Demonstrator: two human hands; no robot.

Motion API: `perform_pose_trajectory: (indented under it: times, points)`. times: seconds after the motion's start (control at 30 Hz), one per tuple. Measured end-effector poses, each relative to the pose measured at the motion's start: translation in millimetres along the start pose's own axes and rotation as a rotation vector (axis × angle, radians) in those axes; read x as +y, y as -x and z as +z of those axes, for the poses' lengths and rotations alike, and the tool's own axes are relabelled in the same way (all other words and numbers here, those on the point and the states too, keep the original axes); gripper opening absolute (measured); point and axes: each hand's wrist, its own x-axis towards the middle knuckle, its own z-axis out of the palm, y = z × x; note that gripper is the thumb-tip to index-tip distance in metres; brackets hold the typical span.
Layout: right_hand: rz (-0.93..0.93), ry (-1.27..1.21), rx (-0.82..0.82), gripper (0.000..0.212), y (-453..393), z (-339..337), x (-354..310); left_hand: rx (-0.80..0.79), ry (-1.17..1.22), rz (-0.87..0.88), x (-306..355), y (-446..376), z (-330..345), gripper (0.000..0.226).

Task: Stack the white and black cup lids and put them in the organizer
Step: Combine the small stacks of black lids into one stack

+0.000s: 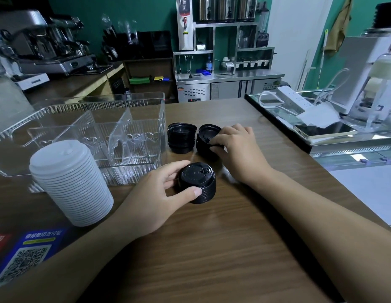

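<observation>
A tall stack of white lids (69,182) stands on the wooden counter at the left, in front of the clear organizer (85,132). Three short stacks of black lids sit in the middle. My left hand (161,193) grips the nearest black stack (197,185) with thumb and fingers round its sides. My right hand (236,147) holds the right rear black stack (206,141), fingers curled over its top edge. The left rear black stack (181,137) stands untouched beside the organizer; its lids seem to lie upside down.
The organizer has dividers and shows no lids inside. A QR code sticker (23,259) lies at the near left. To the right a raised glass ledge holds a tablet (323,130) and a power strip (293,101). An espresso machine (48,40) stands far left.
</observation>
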Motion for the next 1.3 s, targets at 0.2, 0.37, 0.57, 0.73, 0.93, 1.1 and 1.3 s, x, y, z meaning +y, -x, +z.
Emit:
perform_pose_trajectory:
  times: [0.2,0.37,0.57,0.73,0.93,1.1,1.3]
  points:
    - [0.025,-0.033,-0.032,0.007,-1,-7,-5,-0.012,-0.018,0.005,0,0,-1,0.068]
    - [0.06,-0.127,-0.026,0.016,-2,-11,-2,-0.009,-0.021,0.009,0,0,-2,0.072]
    - [0.085,-0.246,0.029,0.011,0,-18,-1,-0.008,-0.019,0.015,1,1,-2,0.074]
    - [0.088,-0.333,0.085,0.011,-2,-33,-5,-0.006,-0.039,0.034,5,3,-2,0.082]
    - [0.261,-0.781,0.013,0.013,4,-59,-18,0.07,0.023,0.087,11,7,-5,0.086]
    - [0.291,-1.085,-0.11,0.016,6,-69,-36,0.16,0.132,0.155,19,7,-6,0.089]
    - [0.276,-1.374,-0.355,0.015,12,-72,-55,0.249,0.22,0.235,26,7,-8,0.088]
